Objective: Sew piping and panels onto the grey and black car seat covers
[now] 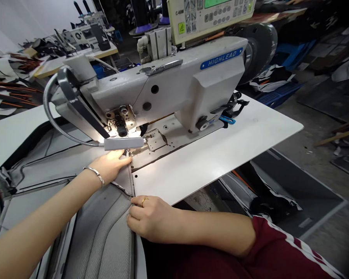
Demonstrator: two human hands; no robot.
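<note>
My left hand (112,164) lies flat on grey padded fabric (101,228), fingers stretched toward the needle area (128,153) of a white Highlead sewing machine (174,85). It wears a silver bracelet. My right hand (149,217), with a gold ring, curls its fingers around the fabric's right edge at the front of the white table (221,155). The fabric runs from the table's front edge up under the presser foot.
A gooseneck lamp (123,142) shines on the needle plate. A control panel (209,15) sits atop the machine. More grey fabric pieces (31,155) spread to the left. Other machines (84,37) stand behind. Dark material lies on the floor at right.
</note>
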